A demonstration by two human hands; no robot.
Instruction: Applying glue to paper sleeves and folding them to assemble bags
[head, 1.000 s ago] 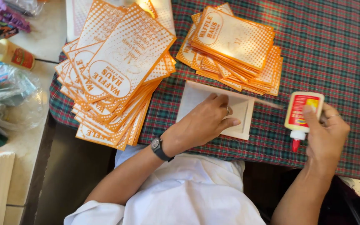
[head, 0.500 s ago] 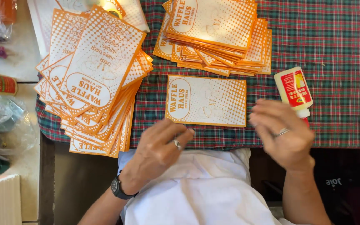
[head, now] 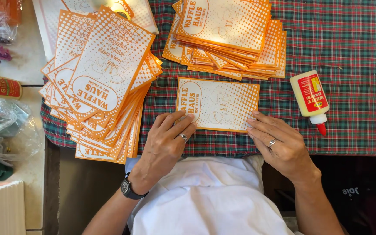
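**Bag flipped, glue set down**

A second ago our right hand point(head: 279, 146) held the glue bottle point(head: 308, 99); now it lies on the plaid cloth point(head: 349, 52). The paper bag point(head: 217, 104) shows its printed face, both our hands at its edges, left hand point(head: 166, 143) open.

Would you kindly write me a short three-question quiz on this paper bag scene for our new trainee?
1. True or false: the left hand and right hand both touch the single paper bag on the checked cloth.
2. Which lies nearest the right hand: (a) glue bottle, (b) fanned pile, (c) plastic wrap?
3. Fill in: the glue bottle's red tip points ___ the person.

Key: 1 true; 2 a; 3 toward.
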